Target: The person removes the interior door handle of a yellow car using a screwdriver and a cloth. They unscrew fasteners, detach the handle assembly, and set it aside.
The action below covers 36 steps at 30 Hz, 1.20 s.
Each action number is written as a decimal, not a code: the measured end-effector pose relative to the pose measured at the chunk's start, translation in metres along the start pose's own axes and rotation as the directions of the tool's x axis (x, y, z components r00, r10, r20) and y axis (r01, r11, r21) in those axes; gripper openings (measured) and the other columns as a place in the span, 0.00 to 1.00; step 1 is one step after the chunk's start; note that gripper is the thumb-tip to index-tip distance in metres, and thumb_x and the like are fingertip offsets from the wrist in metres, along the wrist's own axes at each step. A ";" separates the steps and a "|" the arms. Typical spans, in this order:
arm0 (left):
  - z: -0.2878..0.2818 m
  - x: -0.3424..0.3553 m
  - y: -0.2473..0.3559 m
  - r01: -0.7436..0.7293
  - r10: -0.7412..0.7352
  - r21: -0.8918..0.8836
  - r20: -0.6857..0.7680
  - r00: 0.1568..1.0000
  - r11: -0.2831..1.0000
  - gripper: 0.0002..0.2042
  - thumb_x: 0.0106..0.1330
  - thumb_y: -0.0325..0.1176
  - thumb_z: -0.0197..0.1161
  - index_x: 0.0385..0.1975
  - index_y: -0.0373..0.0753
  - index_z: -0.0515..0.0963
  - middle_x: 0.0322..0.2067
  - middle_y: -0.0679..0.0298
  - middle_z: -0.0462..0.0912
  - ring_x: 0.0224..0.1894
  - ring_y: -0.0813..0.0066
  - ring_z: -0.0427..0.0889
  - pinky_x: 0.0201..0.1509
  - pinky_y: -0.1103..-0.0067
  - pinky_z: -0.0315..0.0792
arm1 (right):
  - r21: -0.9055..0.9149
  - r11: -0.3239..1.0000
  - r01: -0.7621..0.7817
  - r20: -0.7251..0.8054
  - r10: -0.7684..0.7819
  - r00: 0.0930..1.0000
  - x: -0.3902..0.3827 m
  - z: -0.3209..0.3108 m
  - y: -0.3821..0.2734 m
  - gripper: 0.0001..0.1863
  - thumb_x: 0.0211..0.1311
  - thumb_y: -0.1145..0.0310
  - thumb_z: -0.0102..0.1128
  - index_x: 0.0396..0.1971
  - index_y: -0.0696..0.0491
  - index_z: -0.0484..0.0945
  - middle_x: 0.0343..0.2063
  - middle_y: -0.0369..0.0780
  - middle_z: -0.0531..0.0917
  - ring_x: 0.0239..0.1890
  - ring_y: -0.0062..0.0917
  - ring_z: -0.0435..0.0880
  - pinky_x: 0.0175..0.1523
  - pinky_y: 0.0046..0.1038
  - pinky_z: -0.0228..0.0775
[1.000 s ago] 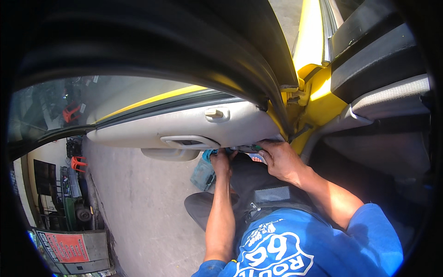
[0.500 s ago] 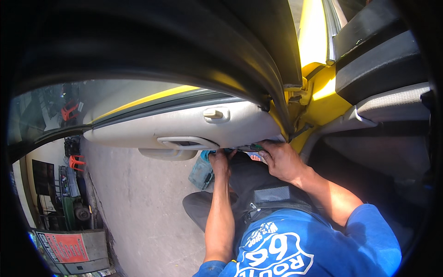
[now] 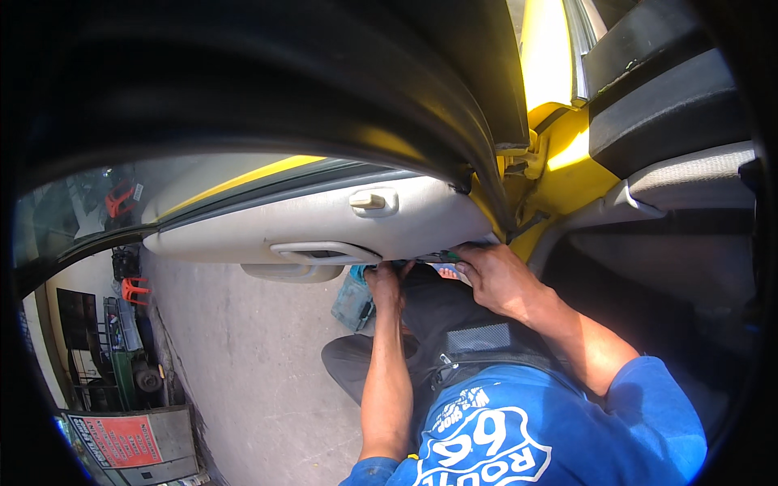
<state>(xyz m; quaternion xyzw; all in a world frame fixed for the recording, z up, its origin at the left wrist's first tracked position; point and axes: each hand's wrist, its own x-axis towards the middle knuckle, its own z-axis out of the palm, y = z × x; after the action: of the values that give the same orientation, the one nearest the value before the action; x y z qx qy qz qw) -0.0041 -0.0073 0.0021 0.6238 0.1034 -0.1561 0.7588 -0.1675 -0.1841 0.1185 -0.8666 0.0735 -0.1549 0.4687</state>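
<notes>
A light grey door panel [image 3: 324,223] of a yellow car stands open in front of me. At its lower edge my right hand [image 3: 501,277] is closed on a green-handled tool [image 3: 456,257], of which only a little shows. The tool's thin front part points left along the panel's underside. My left hand [image 3: 386,283] reaches up to the same edge, left of the tool, with its fingers bent and partly hidden. What they grip there I cannot make out. Above the hands, the panel bears a pale inner door handle [image 3: 371,201] and a grey pull handle [image 3: 324,252].
A teal case [image 3: 352,303] lies on the concrete ground [image 3: 259,348] beyond my left forearm. The yellow door frame and hinge area [image 3: 559,154] rise at the right, by a grey seat [image 3: 693,182]. Orange stools [image 3: 134,291] and a red sign board [image 3: 126,441] stand far left.
The view has shifted slightly, so the panel sits a little more to the left and lower. Both hands keep their places at the panel's lower edge.
</notes>
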 end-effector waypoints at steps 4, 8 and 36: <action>0.000 0.001 0.002 0.019 -0.019 0.014 0.007 1.000 1.000 0.29 0.78 0.41 0.61 0.66 0.22 0.62 0.64 0.44 0.71 0.60 0.53 0.80 0.47 0.64 0.92 | -0.054 0.998 0.033 0.064 -0.030 0.998 0.009 -0.001 -0.009 0.13 0.67 0.76 0.60 0.50 0.57 0.83 0.35 0.58 0.86 0.43 0.58 0.85 0.48 0.50 0.78; 0.000 -0.001 0.005 0.009 -0.011 0.028 0.065 0.998 1.000 0.28 0.78 0.41 0.61 0.65 0.23 0.65 0.61 0.47 0.74 0.56 0.57 0.83 0.45 0.67 0.92 | -0.119 0.987 0.107 0.103 -0.095 0.990 0.017 -0.004 -0.015 0.15 0.65 0.79 0.58 0.51 0.57 0.83 0.35 0.59 0.85 0.42 0.58 0.86 0.47 0.50 0.78; -0.007 0.004 0.000 0.006 -0.004 -0.025 0.054 0.999 1.000 0.38 0.77 0.41 0.64 0.67 0.16 0.50 0.67 0.37 0.65 0.59 0.50 0.82 0.48 0.63 0.92 | -0.213 0.963 0.167 0.253 -0.111 0.961 -0.001 -0.008 0.000 0.25 0.64 0.78 0.55 0.62 0.56 0.80 0.49 0.53 0.82 0.54 0.48 0.84 0.60 0.41 0.78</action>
<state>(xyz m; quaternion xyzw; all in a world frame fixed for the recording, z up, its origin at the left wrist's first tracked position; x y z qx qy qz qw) 0.0001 -0.0009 -0.0003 0.6094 0.0865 -0.1734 0.7688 -0.1709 -0.1904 0.1226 -0.9307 -0.0273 -0.0729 0.3574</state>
